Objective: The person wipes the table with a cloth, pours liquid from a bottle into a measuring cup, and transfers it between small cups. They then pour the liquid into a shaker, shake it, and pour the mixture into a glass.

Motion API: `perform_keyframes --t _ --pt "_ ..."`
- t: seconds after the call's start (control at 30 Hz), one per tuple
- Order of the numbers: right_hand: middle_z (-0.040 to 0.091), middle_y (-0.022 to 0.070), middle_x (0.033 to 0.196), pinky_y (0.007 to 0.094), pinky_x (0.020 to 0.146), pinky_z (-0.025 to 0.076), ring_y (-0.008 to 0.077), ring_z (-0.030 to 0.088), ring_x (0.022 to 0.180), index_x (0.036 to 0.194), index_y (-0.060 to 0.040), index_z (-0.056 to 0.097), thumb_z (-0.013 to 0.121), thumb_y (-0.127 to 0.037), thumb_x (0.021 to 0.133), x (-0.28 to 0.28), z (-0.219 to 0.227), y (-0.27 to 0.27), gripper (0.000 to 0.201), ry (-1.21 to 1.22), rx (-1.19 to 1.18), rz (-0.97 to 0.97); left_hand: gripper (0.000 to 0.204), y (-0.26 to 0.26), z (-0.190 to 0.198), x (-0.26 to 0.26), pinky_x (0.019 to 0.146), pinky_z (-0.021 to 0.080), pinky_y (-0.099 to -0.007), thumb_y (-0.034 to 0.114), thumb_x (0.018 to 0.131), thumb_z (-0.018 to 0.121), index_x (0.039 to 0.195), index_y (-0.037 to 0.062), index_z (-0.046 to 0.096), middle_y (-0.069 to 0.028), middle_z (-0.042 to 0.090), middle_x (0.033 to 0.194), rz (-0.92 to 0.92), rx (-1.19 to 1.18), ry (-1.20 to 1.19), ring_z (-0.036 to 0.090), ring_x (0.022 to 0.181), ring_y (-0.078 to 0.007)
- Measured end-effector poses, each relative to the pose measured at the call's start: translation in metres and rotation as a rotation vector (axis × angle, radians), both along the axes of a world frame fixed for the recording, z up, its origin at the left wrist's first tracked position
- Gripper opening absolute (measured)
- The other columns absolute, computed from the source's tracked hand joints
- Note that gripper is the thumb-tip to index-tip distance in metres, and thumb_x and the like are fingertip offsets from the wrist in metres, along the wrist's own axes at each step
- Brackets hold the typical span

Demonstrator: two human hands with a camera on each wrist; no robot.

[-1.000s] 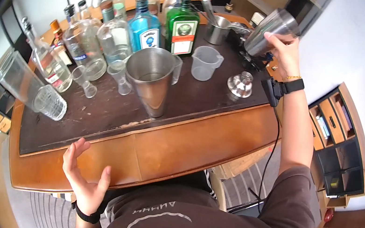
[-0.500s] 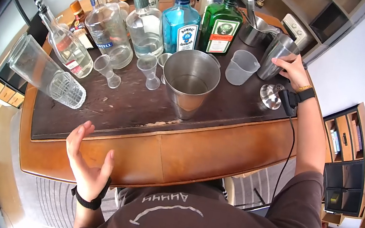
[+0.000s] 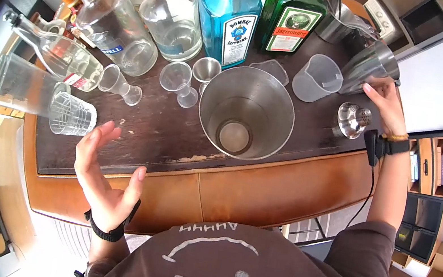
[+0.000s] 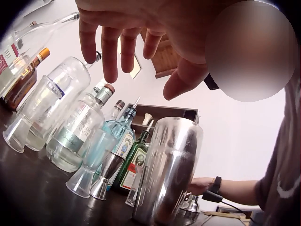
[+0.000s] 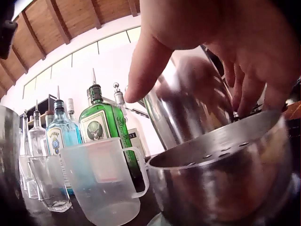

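Note:
My right hand (image 3: 389,109) holds a steel shaker tin (image 3: 373,64) at the table's right end, with thumb and fingers on either side of its wall in the right wrist view. Beside that hand lies a steel strainer top (image 3: 350,120), its holes showing close up. My left hand (image 3: 106,184) hovers over the near table edge, holding nothing, fingers apart from the thumb. A cut-glass tumbler (image 3: 73,115) is nearest to it. Between the hands stands a large steel shaker tin (image 3: 248,94), its inside visible from above; a plastic measuring cup (image 3: 317,78) is to its right.
Two clear jiggers (image 3: 176,77) and a steel jigger (image 3: 207,70) stand left of the large tin. Several bottles line the back, including a blue bottle (image 3: 228,19) and a green bottle (image 3: 290,25). A steel pot (image 3: 335,26) with utensils stands back right.
My right hand has brought the shaker tin down from the air to the table's right side. The left hand stays raised and open. The head view has tilted down and closer.

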State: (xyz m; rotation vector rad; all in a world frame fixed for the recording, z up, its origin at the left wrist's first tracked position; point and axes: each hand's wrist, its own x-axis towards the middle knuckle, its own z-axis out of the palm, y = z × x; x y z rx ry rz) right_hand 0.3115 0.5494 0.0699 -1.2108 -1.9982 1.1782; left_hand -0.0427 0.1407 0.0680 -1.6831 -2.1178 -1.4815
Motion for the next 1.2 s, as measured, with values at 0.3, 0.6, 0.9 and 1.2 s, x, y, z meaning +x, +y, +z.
perform_keyframes --t 0.3,0.6,0.9,1.2 --pt "0.038 0.0224 0.146 0.0388 0.110 0.036 0.0282 0.037 0.136 0.149 -0.0072 0.028 0.079 -0.015 0.081 0.027 -0.012 -0.061 0.085 -0.060 -0.083 0.087 0.085 0.015 -0.009 -0.013 0.102 0.039 -0.0465 0.010 0.072 0.078 0.143 0.0049 0.031 -0.0228 0.049 0.132 -0.006 -0.018 -0.029 0.058 0.110 -0.0321" --pt "0.054 0.0102 0.127 0.0312 0.096 0.047 0.0181 0.057 0.111 0.140 -0.0047 0.039 0.081 -0.001 0.074 0.028 -0.044 -0.074 0.078 0.013 -0.149 -0.053 0.089 0.019 -0.012 -0.015 0.099 0.040 -0.0461 0.011 0.072 0.081 0.144 0.0062 0.029 -0.0245 0.050 0.131 -0.008 -0.040 -0.013 0.059 0.109 -0.0339" --pt "0.061 0.0085 0.118 0.0299 0.094 0.047 0.0167 0.059 0.108 0.131 -0.0012 0.048 0.078 0.000 0.077 0.026 -0.042 -0.074 0.062 -0.036 -0.036 -0.109 0.091 0.018 -0.013 -0.018 0.100 0.039 -0.0460 0.008 0.071 0.080 0.145 0.0069 0.028 -0.0239 0.049 0.132 -0.013 -0.057 0.008 0.058 0.109 -0.0349" --pt "0.062 0.0077 0.113 0.0312 0.093 0.045 0.0158 0.058 0.103 0.127 -0.0009 0.053 0.072 -0.010 0.086 0.055 0.003 -0.066 0.046 0.156 0.265 -0.271 0.093 0.025 -0.013 -0.019 0.098 0.043 -0.0474 0.008 0.071 0.080 0.146 0.0076 0.027 -0.0244 0.048 0.133 -0.055 -0.061 0.030 0.057 0.111 -0.0357"
